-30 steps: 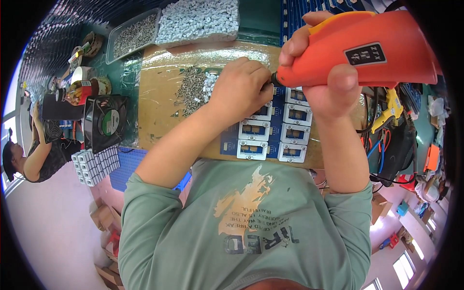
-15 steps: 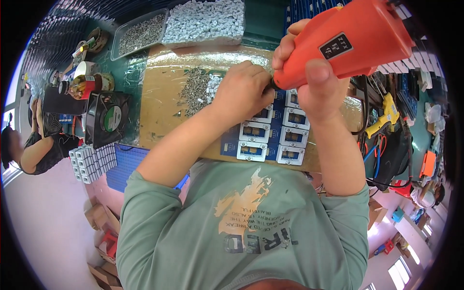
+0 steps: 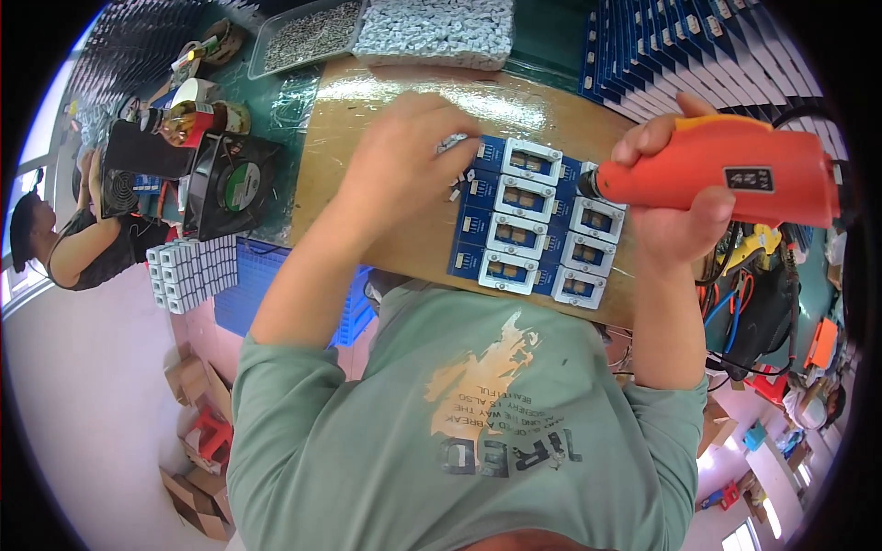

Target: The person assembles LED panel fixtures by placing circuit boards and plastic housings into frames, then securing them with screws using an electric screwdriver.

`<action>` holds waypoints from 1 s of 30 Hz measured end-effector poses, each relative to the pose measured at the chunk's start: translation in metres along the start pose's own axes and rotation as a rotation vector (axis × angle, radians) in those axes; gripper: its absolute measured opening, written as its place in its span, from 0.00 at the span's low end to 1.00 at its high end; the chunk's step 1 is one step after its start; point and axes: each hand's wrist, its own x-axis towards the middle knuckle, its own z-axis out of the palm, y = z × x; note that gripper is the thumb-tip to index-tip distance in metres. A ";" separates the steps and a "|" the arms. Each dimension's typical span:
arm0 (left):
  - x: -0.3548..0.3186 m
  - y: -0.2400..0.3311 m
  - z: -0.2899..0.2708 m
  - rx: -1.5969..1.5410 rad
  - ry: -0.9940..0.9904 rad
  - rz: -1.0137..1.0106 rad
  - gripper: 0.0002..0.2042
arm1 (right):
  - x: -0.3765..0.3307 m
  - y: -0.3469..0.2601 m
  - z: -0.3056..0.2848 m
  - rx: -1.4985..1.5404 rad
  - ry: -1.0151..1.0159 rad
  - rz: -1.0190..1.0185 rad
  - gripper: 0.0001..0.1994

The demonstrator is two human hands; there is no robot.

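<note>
In my right hand is a red electric screwdriver, lying nearly level, its dark nose over the upper end of the right column of modules. White rectangular frames sit on blue circuit boards in two columns, with round screw heads at several corners. My left hand is bent over the board left of these columns, fingers and thumb curled together. Small silvery-white pieces show between its fingers; whether they are gripped or lie behind is unclear. The hand covers the loose screws there.
At the back stand a clear tub of screws and a tub of white pieces. Stacked blue-and-white units fill the far right. A black fan stands left, near another person. A yellow glue gun lies right.
My left hand has moved left from the modules to the small loose parts. The screwdriver in my right hand has come lower and levelled out. The whole view has shifted a little.
</note>
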 end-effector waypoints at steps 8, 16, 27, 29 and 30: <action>-0.062 -0.009 -0.005 0.200 -0.065 -0.038 0.06 | -0.017 0.005 0.000 -0.005 -0.015 0.055 0.53; -0.068 -0.003 0.002 0.286 -0.081 0.037 0.06 | -0.014 0.006 0.000 -0.025 0.008 0.070 0.54; -0.075 -0.005 -0.001 0.187 -0.032 -0.041 0.07 | -0.013 0.005 0.002 -0.038 0.007 0.065 0.54; -0.075 0.000 0.004 0.186 -0.037 0.020 0.11 | -0.013 0.005 0.003 -0.041 0.006 0.062 0.54; -0.075 0.001 0.006 0.187 -0.036 0.019 0.11 | -0.013 0.005 0.004 -0.040 0.005 0.062 0.54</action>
